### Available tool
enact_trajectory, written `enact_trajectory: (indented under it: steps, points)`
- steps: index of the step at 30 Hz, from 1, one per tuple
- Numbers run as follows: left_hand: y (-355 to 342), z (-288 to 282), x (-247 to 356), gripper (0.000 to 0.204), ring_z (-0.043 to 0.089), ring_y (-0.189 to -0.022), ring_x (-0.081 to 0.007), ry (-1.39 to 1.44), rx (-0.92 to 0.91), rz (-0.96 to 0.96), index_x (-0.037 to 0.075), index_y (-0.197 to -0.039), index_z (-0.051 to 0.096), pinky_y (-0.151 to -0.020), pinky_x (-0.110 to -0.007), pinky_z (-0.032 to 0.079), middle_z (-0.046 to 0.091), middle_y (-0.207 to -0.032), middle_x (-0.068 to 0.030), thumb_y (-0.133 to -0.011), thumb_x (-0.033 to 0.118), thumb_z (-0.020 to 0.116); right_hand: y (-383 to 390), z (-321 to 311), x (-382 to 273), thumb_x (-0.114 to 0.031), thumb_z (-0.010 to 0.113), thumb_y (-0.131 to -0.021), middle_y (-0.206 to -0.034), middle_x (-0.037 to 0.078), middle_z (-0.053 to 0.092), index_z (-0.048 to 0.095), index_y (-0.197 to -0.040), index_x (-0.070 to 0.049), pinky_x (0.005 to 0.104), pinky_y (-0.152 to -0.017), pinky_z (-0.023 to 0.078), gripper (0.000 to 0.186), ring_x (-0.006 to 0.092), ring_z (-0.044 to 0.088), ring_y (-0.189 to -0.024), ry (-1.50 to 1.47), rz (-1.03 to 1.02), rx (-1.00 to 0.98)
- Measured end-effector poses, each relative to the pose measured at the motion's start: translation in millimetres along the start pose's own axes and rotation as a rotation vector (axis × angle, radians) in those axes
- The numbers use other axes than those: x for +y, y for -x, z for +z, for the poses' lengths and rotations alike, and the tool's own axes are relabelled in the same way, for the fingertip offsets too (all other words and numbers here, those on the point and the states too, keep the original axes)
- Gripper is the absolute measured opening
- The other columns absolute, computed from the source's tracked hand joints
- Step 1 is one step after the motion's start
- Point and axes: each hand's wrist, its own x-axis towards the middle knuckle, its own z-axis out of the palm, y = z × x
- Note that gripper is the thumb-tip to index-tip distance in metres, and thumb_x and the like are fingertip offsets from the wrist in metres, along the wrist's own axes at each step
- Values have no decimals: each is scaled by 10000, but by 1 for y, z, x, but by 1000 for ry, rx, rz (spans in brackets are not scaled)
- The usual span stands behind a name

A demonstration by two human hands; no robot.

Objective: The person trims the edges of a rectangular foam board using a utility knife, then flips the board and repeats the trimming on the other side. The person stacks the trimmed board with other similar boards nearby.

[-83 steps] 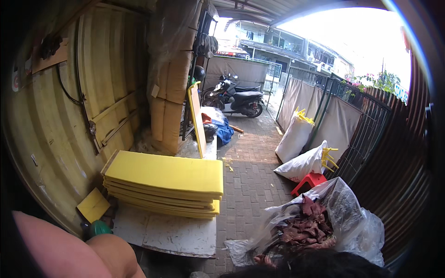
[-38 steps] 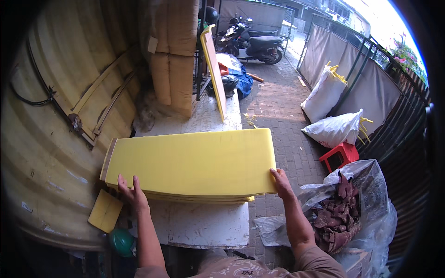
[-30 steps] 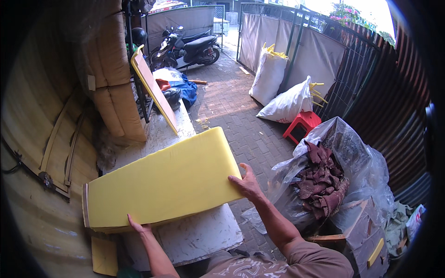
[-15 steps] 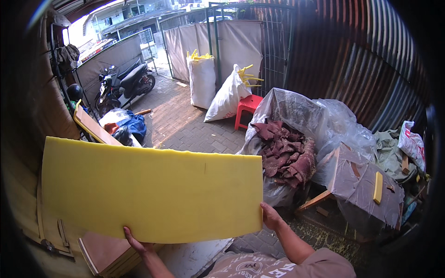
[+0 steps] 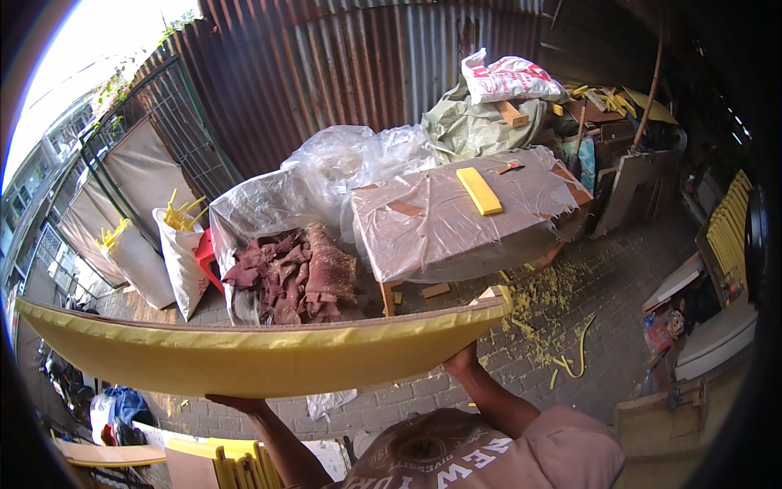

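A long yellow foam panel (image 5: pixel 261 359) with a brown layer along its upper edge spans the left and middle of the view, raised off the ground and seen nearly edge-on. My left hand (image 5: pixel 238 404) supports it from below at the left of centre, its fingertips partly hidden. My right hand (image 5: pixel 463 360) grips its lower edge near the right end, fingers partly hidden behind it. Under the panel, at the bottom, more yellow padded boards (image 5: pixel 236 463) show beside a white surface (image 5: pixel 326 460).
Plastic-wrapped box (image 5: pixel 407 236) with a yellow strip (image 5: pixel 477 191) ahead; maroon scraps (image 5: pixel 289 273) in plastic; white sacks (image 5: pixel 134 261) by a red stool (image 5: pixel 205 254) and gate; corrugated wall (image 5: pixel 342 65) behind; yellow offcuts on paving (image 5: pixel 554 326); stacked boards (image 5: pixel 721 310) right; scooter (image 5: pixel 69 379) left.
The view has swung right toward the wrapped box and metal wall. The panel has been lifted off its stack in both hands and tipped from flat to nearly edge-on.
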Motion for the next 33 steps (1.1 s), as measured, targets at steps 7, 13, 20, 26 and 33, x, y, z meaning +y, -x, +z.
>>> enact_trajectory:
  steps: [7,13,20,26,33]
  points:
    - [3,100,178,821,433,-1380,-359,1467,-596,-1094,43,-1541,323,-1155,-543,360,363,-1551,-184,-979,615,497,12,-23,-91,-415,493,-1030,-1040,142,652,663,-1006,-19,464,-954,533,431,271,644,-1034,102,-138,117]
    - [26,251,299,815,438,-1376,-360,1606,-985,-1490,44,-1536,330,-1154,-545,361,375,-1542,-185,-978,614,497,-18,-46,-183,-371,575,-991,-1106,128,648,654,-1121,-22,422,-964,524,381,238,634,-1067,410,335,228]
    - [123,287,326,808,443,-1371,-361,1320,-1199,-1593,45,-1531,338,-1152,-546,363,388,-1531,-186,-978,612,497,-72,-32,-260,-297,691,-908,-1183,89,645,601,-1310,-10,335,-949,502,502,171,617,-1058,857,47,407]
    - [149,254,301,802,448,-1366,-362,1042,-1243,-1578,46,-1526,345,-1151,-548,364,400,-1521,-186,-977,611,497,-112,-56,-315,-317,716,-889,-1159,65,649,600,-1314,-3,307,-924,496,541,158,611,-1045,967,76,439]
    - [80,271,417,795,454,-1361,-364,1143,-1122,-1152,47,-1521,353,-1150,-550,365,413,-1510,-187,-977,609,496,-173,-91,-364,-316,688,-925,-1165,87,667,573,-1348,-15,329,-913,514,532,172,638,-1043,978,130,336]
